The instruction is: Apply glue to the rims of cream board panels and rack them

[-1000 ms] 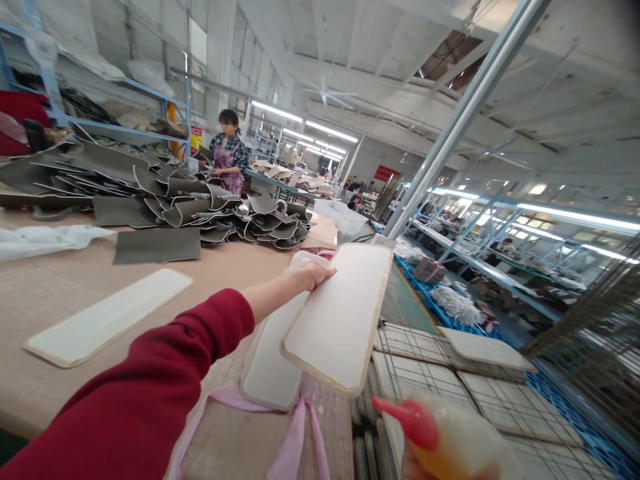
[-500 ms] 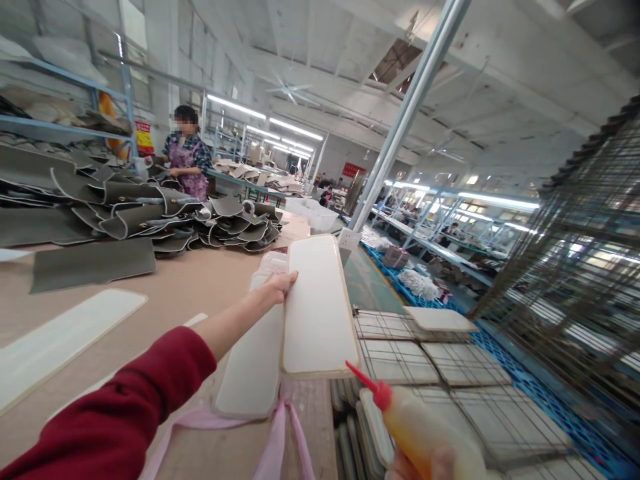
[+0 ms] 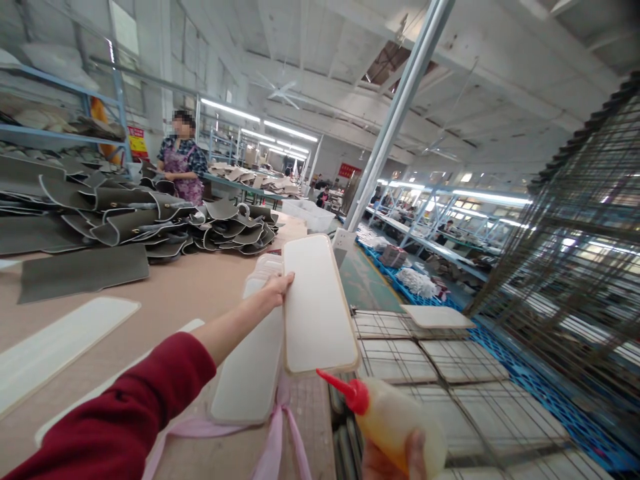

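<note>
My left hand (image 3: 279, 289) grips the left edge of a white rounded panel (image 3: 317, 307), thumb over its face, holding it tilted above the table's right edge. Yellowish glue lines the panel's rim. At the lower right my right hand (image 3: 395, 460) is wrapped round a squeeze bottle (image 3: 400, 420) of yellow liquid with a red nozzle. The nozzle's tip is at the panel's bottom edge; whether it touches I cannot tell. Behind the held panel, more white panels (image 3: 247, 373) lie overlapped on the table, with a pink ribbon (image 3: 273, 440) by them.
Dark grey folded pieces (image 3: 125, 207) are heaped on the brown table (image 3: 200, 280) at the left. A co-worker (image 3: 181, 160) stands behind them. To the right, wire racks (image 3: 440, 360) hold white panels, near a slanted metal post (image 3: 390, 127) and a tall stack of mesh racks (image 3: 575, 220).
My right hand has moved the bottle left, so its nozzle has passed from the panel's lower right corner to about the middle of the bottom edge. My left hand keeps its grip.
</note>
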`<state>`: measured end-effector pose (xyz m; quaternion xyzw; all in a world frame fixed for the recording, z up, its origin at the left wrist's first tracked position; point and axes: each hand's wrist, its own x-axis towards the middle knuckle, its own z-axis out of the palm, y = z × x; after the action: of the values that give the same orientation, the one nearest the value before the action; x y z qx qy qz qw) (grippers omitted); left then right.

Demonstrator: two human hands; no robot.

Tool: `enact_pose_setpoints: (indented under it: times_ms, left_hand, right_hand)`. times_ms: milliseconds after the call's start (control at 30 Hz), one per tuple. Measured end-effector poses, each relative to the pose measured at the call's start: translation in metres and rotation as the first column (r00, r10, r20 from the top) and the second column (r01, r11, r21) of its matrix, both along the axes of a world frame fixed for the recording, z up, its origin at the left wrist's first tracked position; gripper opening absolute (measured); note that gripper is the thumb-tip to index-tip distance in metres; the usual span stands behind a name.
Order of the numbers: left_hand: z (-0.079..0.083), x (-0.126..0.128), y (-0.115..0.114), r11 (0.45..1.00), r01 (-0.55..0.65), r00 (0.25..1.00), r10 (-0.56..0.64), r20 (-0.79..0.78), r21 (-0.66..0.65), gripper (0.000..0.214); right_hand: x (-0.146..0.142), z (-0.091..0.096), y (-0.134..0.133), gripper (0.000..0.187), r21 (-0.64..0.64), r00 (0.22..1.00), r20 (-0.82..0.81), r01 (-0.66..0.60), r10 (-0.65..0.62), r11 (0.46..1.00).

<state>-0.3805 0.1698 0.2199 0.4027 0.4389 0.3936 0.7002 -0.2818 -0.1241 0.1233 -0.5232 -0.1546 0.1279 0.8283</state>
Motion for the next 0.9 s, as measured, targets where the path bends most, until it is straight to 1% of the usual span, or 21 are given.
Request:
enact_pose_setpoints:
  times_ms: [67, 100, 167, 200, 233, 267, 300, 333, 367, 433, 500, 533, 567, 600, 667, 733, 767, 800, 833, 900]
  left_hand:
    - [0.003, 0.001, -0.007, 0.999, 0.004, 1.0, -0.003, -0.014, 0.039, 0.019]
    - [0.004, 0.002, -0.013, 0.998, 0.021, 1.0, -0.02, -0.019, 0.057, 0.02]
    - [0.008, 0.002, -0.026, 0.993, 0.085, 0.996, -0.083, -0.024, 0.088, 0.023]
    - [0.009, 0.002, -0.033, 0.987, 0.124, 0.992, -0.122, -0.024, 0.1, 0.025]
    - [0.011, 0.002, -0.038, 0.981, 0.163, 0.987, -0.161, -0.022, 0.11, 0.026]
    - [0.014, 0.002, -0.043, 0.974, 0.196, 0.981, -0.195, -0.018, 0.117, 0.028]
    - [0.016, 0.002, -0.046, 0.968, 0.221, 0.975, -0.221, -0.013, 0.121, 0.029]
    - [0.018, 0.001, -0.046, 0.964, 0.238, 0.971, -0.239, -0.008, 0.122, 0.029]
    - [0.02, 0.001, -0.045, 0.961, 0.247, 0.969, -0.248, -0.003, 0.122, 0.029]
    - [0.023, -0.002, -0.04, 0.961, 0.249, 0.968, -0.251, 0.002, 0.119, 0.029]
    - [0.024, -0.005, -0.034, 0.96, 0.253, 0.967, -0.254, -0.004, 0.118, 0.029]
    - [0.023, -0.006, -0.032, 0.959, 0.259, 0.966, -0.26, -0.01, 0.118, 0.03]
    - [0.022, -0.007, -0.032, 0.956, 0.27, 0.963, -0.27, -0.018, 0.119, 0.031]
    - [0.021, -0.007, -0.034, 0.951, 0.283, 0.959, -0.282, -0.026, 0.12, 0.032]
    - [0.018, -0.005, -0.041, 0.939, 0.321, 0.947, -0.318, -0.043, 0.121, 0.034]
    - [0.016, -0.003, -0.049, 0.921, 0.369, 0.93, -0.366, -0.048, 0.124, 0.038]
    - [0.015, -0.002, -0.051, 0.913, 0.388, 0.922, -0.385, -0.045, 0.126, 0.04]
    - [0.015, -0.001, -0.052, 0.909, 0.398, 0.917, -0.396, -0.043, 0.128, 0.041]
    - [0.015, -0.001, -0.052, 0.909, 0.396, 0.918, -0.394, -0.042, 0.13, 0.041]
    - [0.014, -0.002, -0.047, 0.922, 0.363, 0.932, -0.36, -0.048, 0.132, 0.041]
  right_hand:
    - [0.008, 0.035, 0.016, 0.054, 0.097, 0.998, -0.065, 0.025, -0.019, 0.995]
    - [0.016, 0.055, 0.026, 0.054, 0.147, 0.997, -0.079, 0.019, -0.008, 0.989]
    - [0.038, 0.09, 0.047, 0.056, 0.254, 0.998, -0.054, 0.044, -0.032, 0.966]
    - [0.049, 0.104, 0.056, 0.058, 0.281, 0.999, -0.022, 0.047, -0.042, 0.959]
    - [0.059, 0.113, 0.064, 0.06, 0.297, 0.999, 0.008, 0.041, -0.045, 0.954]
    - [0.067, 0.117, 0.07, 0.06, 0.303, 0.998, 0.037, 0.032, -0.045, 0.952]
    - [0.071, 0.117, 0.074, 0.06, 0.3, 0.997, 0.058, 0.022, -0.041, 0.954]
    - [0.072, 0.111, 0.074, 0.057, 0.291, 0.997, 0.068, 0.011, -0.032, 0.957]
    - [0.068, 0.102, 0.072, 0.055, 0.275, 0.998, 0.068, -0.006, -0.013, 0.961]
    - [0.053, 0.078, 0.062, 0.05, 0.221, 0.998, 0.037, -0.06, 0.053, 0.973]
    - [0.036, 0.057, 0.051, 0.056, 0.14, 0.986, -0.011, -0.162, 0.165, 0.977]
    - [0.03, 0.052, 0.048, 0.058, 0.131, 0.983, -0.022, -0.177, 0.181, 0.975]
    - [0.028, 0.051, 0.046, 0.06, 0.136, 0.983, -0.021, -0.176, 0.181, 0.975]
    - [0.03, 0.055, 0.047, 0.06, 0.156, 0.987, -0.009, -0.156, 0.159, 0.975]
    - [0.045, 0.072, 0.055, 0.055, 0.223, 0.998, 0.033, -0.062, 0.056, 0.973]
    - [0.065, 0.09, 0.063, 0.053, 0.297, 0.995, 0.071, 0.049, -0.073, 0.954]
    - [0.072, 0.094, 0.066, 0.051, 0.305, 0.992, 0.075, 0.074, -0.102, 0.949]
    - [0.074, 0.095, 0.066, 0.049, 0.299, 0.991, 0.074, 0.083, -0.11, 0.951]
    - [0.071, 0.091, 0.065, 0.049, 0.278, 0.994, 0.067, 0.064, -0.086, 0.959]
    - [0.053, 0.076, 0.059, 0.052, 0.209, 0.999, 0.037, -0.028, 0.02, 0.977]
